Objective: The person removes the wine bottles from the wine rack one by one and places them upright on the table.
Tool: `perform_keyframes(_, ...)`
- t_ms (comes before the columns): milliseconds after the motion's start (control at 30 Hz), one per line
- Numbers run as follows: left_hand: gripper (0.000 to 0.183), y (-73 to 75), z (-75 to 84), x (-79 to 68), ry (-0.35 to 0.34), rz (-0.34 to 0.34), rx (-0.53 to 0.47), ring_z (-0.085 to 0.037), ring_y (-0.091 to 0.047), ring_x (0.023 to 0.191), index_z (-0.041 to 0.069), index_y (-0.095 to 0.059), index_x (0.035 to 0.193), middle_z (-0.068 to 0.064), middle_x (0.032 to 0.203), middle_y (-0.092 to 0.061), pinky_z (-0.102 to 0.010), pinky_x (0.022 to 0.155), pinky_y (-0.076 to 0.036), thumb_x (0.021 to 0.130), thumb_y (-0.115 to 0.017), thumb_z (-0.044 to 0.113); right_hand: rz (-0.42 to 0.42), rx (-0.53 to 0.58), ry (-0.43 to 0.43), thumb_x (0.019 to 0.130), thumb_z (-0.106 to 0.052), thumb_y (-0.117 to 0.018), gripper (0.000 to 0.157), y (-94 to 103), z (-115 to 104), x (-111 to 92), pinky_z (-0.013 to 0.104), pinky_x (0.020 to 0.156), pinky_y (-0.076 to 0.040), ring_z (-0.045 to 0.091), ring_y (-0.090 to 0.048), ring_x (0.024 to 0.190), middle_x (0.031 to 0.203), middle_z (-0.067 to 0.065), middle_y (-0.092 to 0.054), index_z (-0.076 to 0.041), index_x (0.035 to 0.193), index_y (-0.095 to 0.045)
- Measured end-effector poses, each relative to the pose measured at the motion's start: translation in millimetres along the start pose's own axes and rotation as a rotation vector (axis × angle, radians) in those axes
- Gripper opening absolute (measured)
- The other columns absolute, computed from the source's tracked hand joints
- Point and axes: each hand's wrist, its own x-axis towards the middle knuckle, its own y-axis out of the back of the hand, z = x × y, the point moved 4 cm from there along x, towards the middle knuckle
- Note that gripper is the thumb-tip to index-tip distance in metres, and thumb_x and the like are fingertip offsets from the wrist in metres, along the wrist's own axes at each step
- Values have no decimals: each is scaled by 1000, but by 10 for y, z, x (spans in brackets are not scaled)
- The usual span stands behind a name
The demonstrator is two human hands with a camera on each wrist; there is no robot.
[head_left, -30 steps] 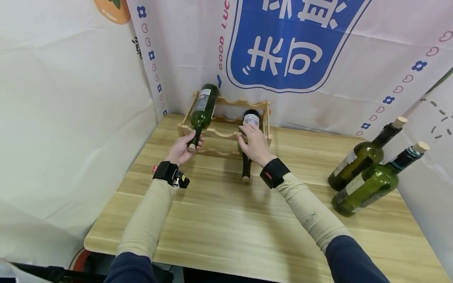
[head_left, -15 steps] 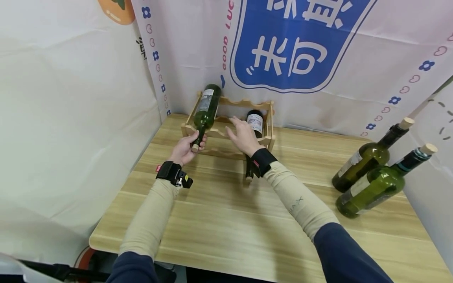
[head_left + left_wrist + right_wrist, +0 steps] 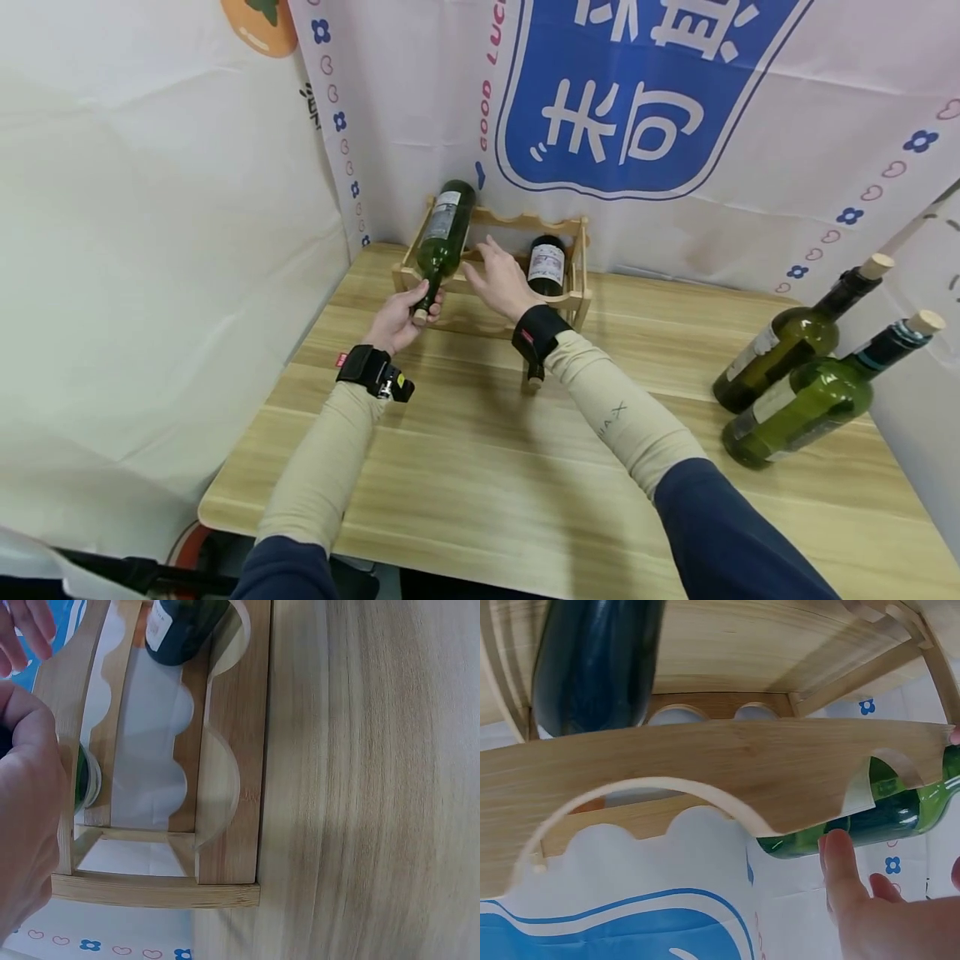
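My left hand (image 3: pixel 401 318) grips the neck of a green wine bottle (image 3: pixel 442 233) with a pale label and a cork. That bottle lies on the upper left of a small wooden wine rack (image 3: pixel 579 302), its base toward the wall. My right hand (image 3: pixel 501 282) hovers over the rack's middle, fingers extended and holding nothing. In the right wrist view, its fingertips (image 3: pixel 838 844) overlap the green bottle's body. Another wine bottle (image 3: pixel 547 265), dark with a white label, lies low in the rack's right side. Its neck points toward me, partly hidden by my right wrist.
Two corked green wine bottles stand at the table's right: one farther back (image 3: pixel 780 346), one nearer (image 3: pixel 810 404). The wooden table (image 3: pixel 465 483) backs onto a printed cloth (image 3: pixel 420 100). A white cloth (image 3: pixel 150 250) hangs along the left side.
My right hand has moved left from above the dark bottle to the rack's middle, uncovering that bottle's label. My left hand keeps its grip on the green bottle's neck.
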Motion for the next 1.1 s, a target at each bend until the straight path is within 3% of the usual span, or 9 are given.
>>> perform_keyframes(100, 27, -18, 4, 1, -9, 9, 2, -11, -55, 68, 2, -38, 125, -7, 93, -51, -18, 57, -45, 106, -32, 21, 13, 15, 3, 100, -31, -51, 50, 12, -48, 29, 39, 116, -36, 26, -33, 145, 148, 20, -43, 2, 137, -47)
perform_keyframes(400, 39, -115, 42, -2, -19, 83, -5, -11, -52, 67, 1, -30, 138, -7, 93, -51, -19, 57, -46, 105, -36, 21, 18, 70, -5, 100, -31, -51, 51, -7, -189, 125, 39, 116, -36, 28, -36, 142, 146, 24, -44, 4, 136, -48)
perform_keyframes(567, 35, -203, 71, -22, -30, 116, 14, -11, -53, 66, 2, -35, 134, -8, 94, -51, -19, 58, -46, 104, -37, 21, 2, 107, -53, 99, -32, -51, 52, -19, -208, 146, 40, 110, -43, 32, -48, 133, 147, 21, -44, 3, 137, -47)
perform_keyframes(733, 33, -296, 88, -74, -41, 116, 8, -11, -54, 66, 3, -38, 132, -9, 93, -50, -19, 57, -46, 104, -38, 22, -4, 226, -94, 100, -36, -49, 49, -32, -173, 167, 41, 99, -49, 31, -58, 120, 130, 18, -57, 0, 133, -48)
perform_keyframes(967, 49, -390, 45, -143, -58, 121, 27, -11, -55, 65, -2, -26, 145, -8, 91, -54, -18, 57, -47, 104, -38, 23, 6, 367, -175, 100, -47, -43, 60, -44, -136, 156, 40, 92, -51, 30, -61, 111, 120, 19, -61, 0, 136, -42)
perform_keyframes(1100, 37, -447, -28, -195, -63, 147, 41, -10, -56, 64, -1, -39, 133, -7, 89, -55, -17, 56, -47, 104, -38, 23, 27, 459, -237, 99, -52, -42, 63, -79, -111, 128, 41, 92, -50, 31, -60, 110, 120, 20, -61, 1, 134, -43)
